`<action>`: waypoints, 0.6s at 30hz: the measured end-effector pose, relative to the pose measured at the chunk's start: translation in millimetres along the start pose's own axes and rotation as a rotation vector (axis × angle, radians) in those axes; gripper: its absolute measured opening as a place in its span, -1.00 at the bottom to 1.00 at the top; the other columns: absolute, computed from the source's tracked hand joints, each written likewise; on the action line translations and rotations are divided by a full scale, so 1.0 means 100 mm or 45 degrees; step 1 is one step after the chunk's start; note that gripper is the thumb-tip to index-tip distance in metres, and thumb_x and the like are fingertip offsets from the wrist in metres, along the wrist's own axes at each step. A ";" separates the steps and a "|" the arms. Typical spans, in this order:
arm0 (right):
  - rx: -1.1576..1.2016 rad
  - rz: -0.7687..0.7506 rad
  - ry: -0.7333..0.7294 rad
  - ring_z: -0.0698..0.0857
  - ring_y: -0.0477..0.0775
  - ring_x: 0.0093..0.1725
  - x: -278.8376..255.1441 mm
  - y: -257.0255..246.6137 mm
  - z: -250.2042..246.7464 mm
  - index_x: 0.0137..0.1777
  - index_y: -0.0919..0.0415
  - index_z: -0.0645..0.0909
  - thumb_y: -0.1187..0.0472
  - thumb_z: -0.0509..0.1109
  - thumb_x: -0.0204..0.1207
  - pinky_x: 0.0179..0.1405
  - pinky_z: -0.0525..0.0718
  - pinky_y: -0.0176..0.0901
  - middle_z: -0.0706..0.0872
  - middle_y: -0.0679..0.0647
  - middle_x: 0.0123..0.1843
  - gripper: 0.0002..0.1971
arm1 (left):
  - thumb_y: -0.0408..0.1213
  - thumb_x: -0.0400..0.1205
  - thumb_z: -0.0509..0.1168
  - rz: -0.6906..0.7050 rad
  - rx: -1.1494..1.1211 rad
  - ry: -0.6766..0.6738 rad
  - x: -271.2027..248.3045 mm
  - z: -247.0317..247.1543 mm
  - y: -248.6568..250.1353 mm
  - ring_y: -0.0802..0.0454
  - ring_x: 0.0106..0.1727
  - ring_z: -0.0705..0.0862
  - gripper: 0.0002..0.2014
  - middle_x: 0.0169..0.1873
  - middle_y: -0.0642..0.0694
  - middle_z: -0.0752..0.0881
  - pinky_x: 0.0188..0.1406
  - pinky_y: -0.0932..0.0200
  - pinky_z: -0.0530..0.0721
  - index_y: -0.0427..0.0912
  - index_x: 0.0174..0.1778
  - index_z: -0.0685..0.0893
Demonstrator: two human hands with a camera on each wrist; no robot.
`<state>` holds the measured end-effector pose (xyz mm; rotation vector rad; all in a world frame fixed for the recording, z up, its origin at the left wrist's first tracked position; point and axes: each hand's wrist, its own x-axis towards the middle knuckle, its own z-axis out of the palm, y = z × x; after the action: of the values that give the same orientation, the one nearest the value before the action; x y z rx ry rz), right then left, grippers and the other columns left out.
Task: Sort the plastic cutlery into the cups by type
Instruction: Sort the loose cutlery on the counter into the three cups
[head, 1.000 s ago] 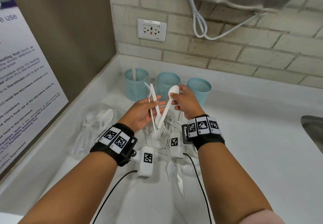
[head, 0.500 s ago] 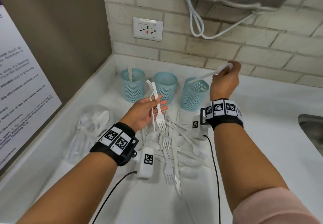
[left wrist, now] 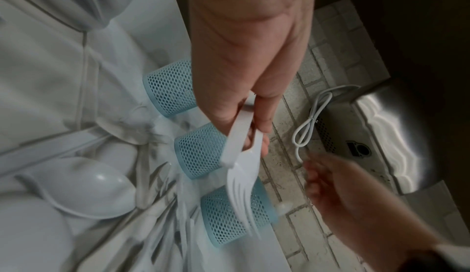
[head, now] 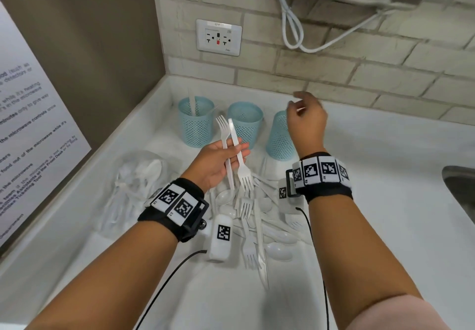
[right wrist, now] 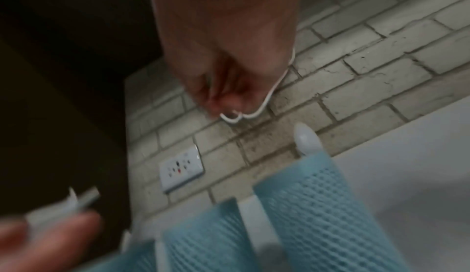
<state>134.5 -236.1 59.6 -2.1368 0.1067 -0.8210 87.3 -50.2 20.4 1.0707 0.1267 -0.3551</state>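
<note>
My left hand (head: 239, 154) grips two white plastic forks (head: 243, 165), one with its tines up, the other with its tines down; the left wrist view shows them pinched between thumb and fingers (left wrist: 244, 168). Three blue mesh cups stand in a row by the wall. The left cup (head: 196, 124) holds a white handle, and the middle cup (head: 245, 121) looks empty. My right hand (head: 295, 103) hovers just above the right cup (head: 279, 142), fingers loosely bent and holding nothing. A white spoon (right wrist: 306, 137) sticks out of that cup.
A pile of loose white forks, spoons and knives (head: 257, 226) lies on the white counter under my wrists. A clear bag of cutlery (head: 138, 178) sits at the left. A metal sink edge (head: 460, 188) is at the right. A white cable (head: 293, 33) hangs on the brick wall.
My right hand carried the spoon from my left hand to the right cup and let it go; it now hangs empty above the cup. The left hand keeps both forks.
</note>
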 end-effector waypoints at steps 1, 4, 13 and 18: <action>0.140 0.059 -0.213 0.65 -0.07 -0.34 -0.04 -0.10 -0.03 0.05 0.21 0.70 0.26 0.35 0.52 -0.21 0.63 -0.14 0.71 0.11 -0.24 -0.84 | -0.54 0.64 0.21 0.012 -0.014 -0.001 -0.01 0.01 0.00 0.08 -0.11 0.80 -0.84 -0.09 -0.13 0.78 -0.03 0.22 0.75 -0.25 0.03 0.63; -0.096 0.228 -1.157 0.71 -0.12 -0.22 -0.17 -0.40 -0.13 0.04 0.17 0.68 0.02 0.45 0.49 -0.17 0.67 -0.25 0.73 0.02 -0.18 -0.75 | -0.58 0.65 0.17 0.066 -0.031 0.035 -0.03 0.05 0.03 0.03 -0.07 0.75 -0.81 -0.11 -0.13 0.76 0.00 0.18 0.73 -0.24 -0.04 0.62; 0.171 0.621 -1.591 0.78 0.01 -0.24 -0.50 -0.33 0.04 0.03 0.18 0.55 0.26 0.33 0.60 -0.05 0.73 -0.09 0.77 0.16 -0.15 -0.95 | -0.56 0.67 0.15 0.123 -0.190 0.131 -0.09 -0.02 0.09 -0.04 -0.01 0.75 -0.79 -0.01 -0.22 0.72 -0.16 0.18 0.78 -0.30 0.18 0.51; 0.156 0.615 -1.498 0.59 -0.17 -0.55 -0.51 -0.27 0.01 0.14 0.11 0.60 0.29 0.27 0.64 -0.37 0.63 -0.29 0.69 0.07 -0.30 -0.85 | -0.34 0.76 0.06 0.104 -0.237 0.262 -0.11 -0.09 0.13 -0.18 0.05 0.70 -0.87 0.00 -0.30 0.69 0.01 -0.02 0.70 -0.25 0.17 0.43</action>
<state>90.2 -200.1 52.3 -2.0237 -0.0479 0.7205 82.3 -34.7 30.0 0.9234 0.2936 -0.1552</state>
